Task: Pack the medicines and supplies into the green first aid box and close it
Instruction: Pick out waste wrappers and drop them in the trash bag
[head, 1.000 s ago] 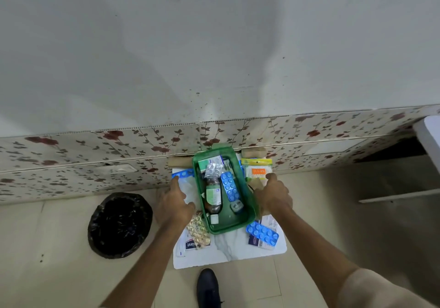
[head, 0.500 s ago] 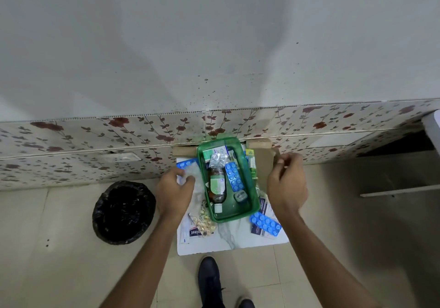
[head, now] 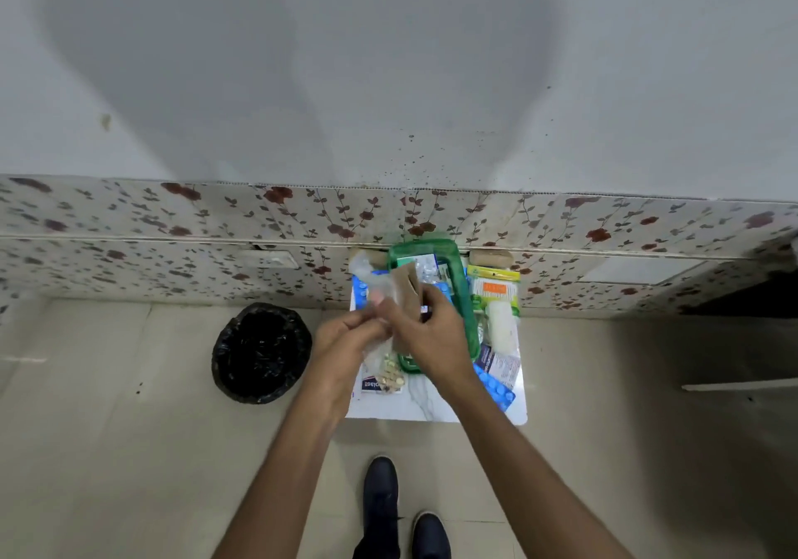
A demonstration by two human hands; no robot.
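Observation:
The open green first aid box (head: 464, 295) stands on a small white table (head: 414, 407) against the wall, with medicines inside. My right hand (head: 432, 334) holds a brown paper packet (head: 406, 286) above the box's left side. My left hand (head: 345, 336) meets it there and pinches a clear plastic bag (head: 371, 282) beside the packet. A blue blister strip (head: 496, 392), a leaflet (head: 501, 364), a white roll (head: 503, 329), a cotton-bud pack (head: 494, 286), a gold pill strip (head: 391, 375) and a plaster box (head: 373, 385) lie around the box.
A black bin with a bag liner (head: 261, 353) sits on the floor left of the table. A brown roll (head: 490, 258) lies at the wall behind the table. My two dark shoes (head: 380, 498) stand just in front. A white ledge (head: 738, 385) juts in at the right.
My right hand lifted the brown packet from the right side of the box and carried it left over the box. My left hand rose from the table with the plastic bag to meet it.

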